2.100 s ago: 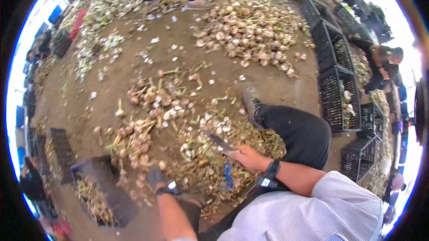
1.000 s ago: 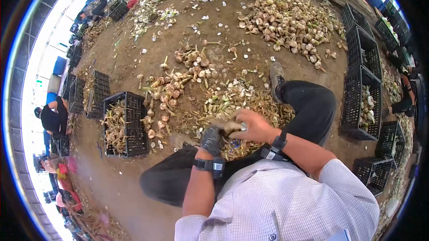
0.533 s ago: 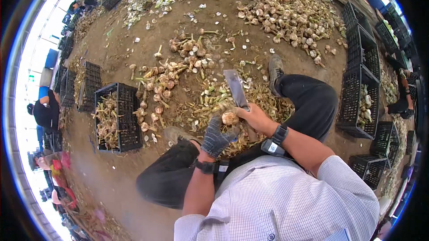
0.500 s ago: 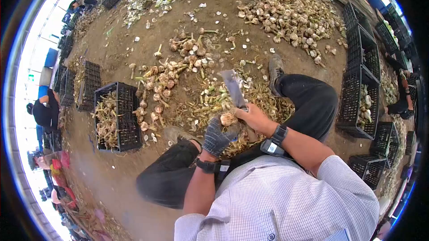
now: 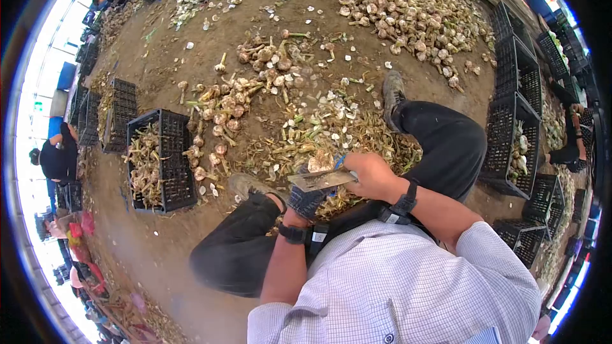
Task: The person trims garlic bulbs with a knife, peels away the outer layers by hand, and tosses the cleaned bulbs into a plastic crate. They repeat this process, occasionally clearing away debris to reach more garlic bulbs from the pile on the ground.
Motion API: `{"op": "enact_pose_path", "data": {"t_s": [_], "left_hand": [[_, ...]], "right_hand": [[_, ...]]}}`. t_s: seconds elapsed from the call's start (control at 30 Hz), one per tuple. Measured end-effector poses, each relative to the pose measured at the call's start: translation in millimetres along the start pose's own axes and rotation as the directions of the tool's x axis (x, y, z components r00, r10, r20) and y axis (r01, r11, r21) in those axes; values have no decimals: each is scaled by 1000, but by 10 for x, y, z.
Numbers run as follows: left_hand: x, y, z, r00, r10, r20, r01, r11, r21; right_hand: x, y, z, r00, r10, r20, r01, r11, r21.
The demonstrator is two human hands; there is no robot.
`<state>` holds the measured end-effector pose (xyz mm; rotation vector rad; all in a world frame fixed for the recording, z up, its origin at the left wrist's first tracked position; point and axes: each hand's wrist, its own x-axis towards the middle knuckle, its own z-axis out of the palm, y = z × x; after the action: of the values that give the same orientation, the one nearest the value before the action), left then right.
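Note:
My right hand (image 5: 371, 177), bare, is closed round the handle of a broad-bladed knife (image 5: 319, 181). The blade lies nearly level, pointing left across the front of my left hand (image 5: 306, 201). That hand wears a grey knitted glove and is wrapped round a garlic bulb (image 5: 320, 163), whose pale top shows just beyond the blade; the blade hides part of the gloved fingers. Cut stalks and peelings (image 5: 306, 146) litter the ground between my legs. Just beyond to the left lies a loose heap of garlic bulbs with stalks (image 5: 226, 103).
A black crate (image 5: 177, 159) full of stalked garlic stands to my left. At the far right is a large garlic pile (image 5: 414, 12). More black crates (image 5: 517, 133) line the right side. Another person (image 5: 58, 153) sits at the far left.
The knife has swung from pointing up and away to lying flat across the left hand. My right hand has turned and come over the bulb, which stays in the gloved hand.

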<state>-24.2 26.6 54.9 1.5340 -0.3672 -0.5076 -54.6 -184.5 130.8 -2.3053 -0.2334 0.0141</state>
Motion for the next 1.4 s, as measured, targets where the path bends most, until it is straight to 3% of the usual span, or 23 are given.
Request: {"op": "enact_pose_path", "data": {"t_s": [0.03,0.2,0.3,0.4,0.5,0.53,0.6,0.67,0.7,0.77,0.8,0.87,0.93,0.97,1.0,1.03,1.1,1.13,1.2,1.23,1.27,1.3,1.4], "left_hand": [[-9,22,-13,999,41,4,-41,996,78],[-60,138,-120,994,-47,98,12,944,331],[-63,144,-171,979,124,160,-184,875,447],[-62,106,-254,917,253,308,-396,665,633],[-63,123,-269,914,224,338,-395,680,618],[-61,133,-282,918,191,348,-374,711,596],[-50,169,-250,965,63,256,-182,863,471],[15,374,-105,979,-181,95,162,969,185],[6,362,-55,992,-32,121,-21,911,411],[-104,318,-61,930,203,307,-367,558,744],[-83,351,-57,938,204,282,-347,588,730],[21,408,-54,976,142,166,-212,793,571],[274,515,102,974,205,100,-228,877,423],[467,618,208,957,278,80,-288,885,366],[698,739,300,927,370,64,-370,871,322],[947,861,368,885,464,49,-457,841,289],[1414,1002,421,777,629,37,-606,731,314],[1578,947,409,766,642,32,-608,707,362],[1728,762,237,786,618,15,-547,686,480],[1656,723,157,964,227,-136,-207,967,148],[1670,423,19,975,3,-224,24,993,119],[1689,118,-119,928,-220,-300,248,967,57],[1507,-1062,-901,793,-260,-552,339,940,45]], "right_hand": [[6,-11,0,1000,-4,13,4,1000,-21],[-8,20,39,999,-5,40,8,997,-71],[-23,43,81,999,4,50,0,996,-86],[-24,115,111,999,15,36,-12,995,-97],[-18,132,110,997,22,68,-16,996,-85],[-20,151,118,997,17,71,-10,995,-97],[-27,220,171,997,8,77,1,993,-118],[39,454,232,922,317,222,-249,925,-287],[73,631,291,843,465,269,-353,857,-375],[-102,1022,496,818,504,276,-392,841,-373],[-74,1064,477,812,499,302,-371,842,-392],[-73,1105,424,841,501,204,-439,852,-286],[-151,1120,494,900,432,62,-429,902,-57],[-98,902,295,830,532,169,-527,846,-81],[-162,1290,570,758,619,206,-620,782,-69],[-140,1235,533,675,668,314,-717,695,62],[-213,1335,666,785,575,228,-587,809,-21],[-124,1327,642,842,514,165,-509,858,-72],[-37,1147,503,800,574,176,-567,819,-92],[-8,1059,462,771,609,188,-602,792,-98],[-2,1075,497,787,589,184,-583,807,-94],[-34,1097,535,797,575,183,-570,817,-89],[-155,1295,735,809,531,251,-522,846,-108]]}}
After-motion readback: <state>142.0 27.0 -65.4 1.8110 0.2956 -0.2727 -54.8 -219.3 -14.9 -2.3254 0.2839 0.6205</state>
